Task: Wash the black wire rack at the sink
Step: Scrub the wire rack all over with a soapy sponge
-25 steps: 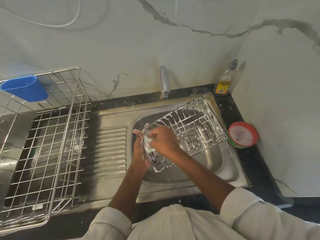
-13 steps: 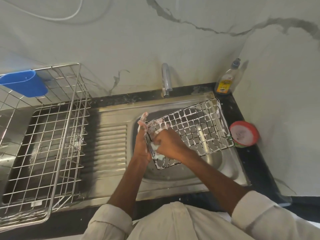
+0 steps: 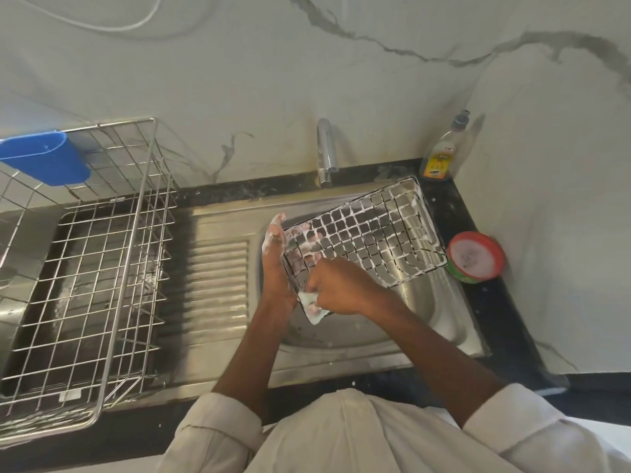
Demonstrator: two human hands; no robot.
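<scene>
Black wire rack (image 3: 368, 233) sits tilted over the sink (image 3: 444, 322) basin, far right corner up near the counter edge, near left corner low over the bowl. Wires coated in white foam across most of the grid.

Left hand (image 3: 275, 264) holds the rack's left edge: palm against the outside, fingers hooked through the grid from behind, fingertips showing through the wires, thumb sticking up, soapy. Right hand (image 3: 336, 285) curled tight round a pale green sponge (image 3: 314, 310), pressing it onto the rack's near-left corner; sponge pokes out below the fist.

Tap (image 3: 326, 151) stands behind the basin; can't tell if water is running. Dish soap bottle (image 3: 440, 155) in the back right corner of the black counter (image 3: 491, 322), just beyond the rack. Red-rimmed green tub (image 3: 476, 257) right of the sink, close to the rack's right corner; can't tell if touching.

Left of the ribbed drainboard (image 3: 218, 288): steel dish drainer (image 3: 102, 268), with a blue plastic cup (image 3: 44, 160) hung on its back rail.
</scene>
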